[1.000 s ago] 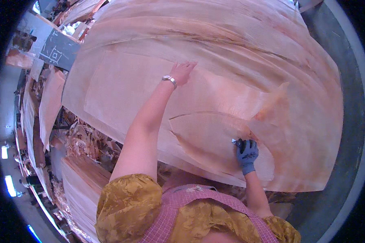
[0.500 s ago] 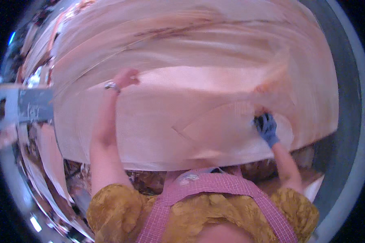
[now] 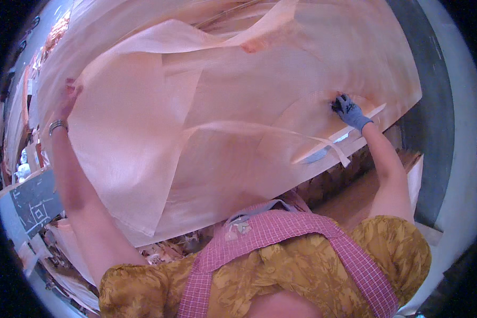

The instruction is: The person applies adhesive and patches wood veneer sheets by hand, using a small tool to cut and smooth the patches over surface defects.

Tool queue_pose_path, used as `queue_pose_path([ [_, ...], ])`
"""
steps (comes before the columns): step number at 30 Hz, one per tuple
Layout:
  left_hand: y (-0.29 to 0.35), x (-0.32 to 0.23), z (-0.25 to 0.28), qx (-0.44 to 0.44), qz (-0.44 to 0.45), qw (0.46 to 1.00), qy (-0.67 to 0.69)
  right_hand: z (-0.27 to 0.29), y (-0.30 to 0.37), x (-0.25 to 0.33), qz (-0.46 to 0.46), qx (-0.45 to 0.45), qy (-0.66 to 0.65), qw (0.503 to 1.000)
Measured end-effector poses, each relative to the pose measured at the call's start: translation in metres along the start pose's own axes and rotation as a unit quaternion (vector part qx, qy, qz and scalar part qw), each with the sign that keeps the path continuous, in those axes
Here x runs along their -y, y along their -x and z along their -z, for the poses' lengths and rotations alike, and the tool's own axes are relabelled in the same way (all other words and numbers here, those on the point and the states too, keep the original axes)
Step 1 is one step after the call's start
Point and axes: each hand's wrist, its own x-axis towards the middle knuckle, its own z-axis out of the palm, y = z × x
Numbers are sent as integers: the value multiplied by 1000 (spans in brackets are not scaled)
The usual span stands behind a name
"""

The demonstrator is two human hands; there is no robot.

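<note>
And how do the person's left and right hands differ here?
The left hand is bare, with a silver wristband; the right hand wears a blue-grey glove. The left holds a pale sheet by its edge; the right's curled fingers leave its grip unclear. Both are stretched out ahead.

Pinkish veneer sheet (image 3: 123, 116), upper edge curled

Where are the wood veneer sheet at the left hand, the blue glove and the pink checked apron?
Wood veneer sheet (image 3: 124, 114): head view, its broad face.
Blue glove (image 3: 351, 113): head view, its back.
Pink checked apron (image 3: 282, 223): head view, its bib.
</note>
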Motion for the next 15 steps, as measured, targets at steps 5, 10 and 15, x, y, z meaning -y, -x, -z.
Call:
queue_pose_path([
  [5,105,-244,-14,-239,-161,955,73,12,-7,8,13,13,52,998],
  [10,252,-476,-66,4,-471,852,229,4,-7,-1,1,23,47,999],
  [15,266,-507,-85,61,-517,822,231,-8,-5,-11,51,-34,73,995],
])
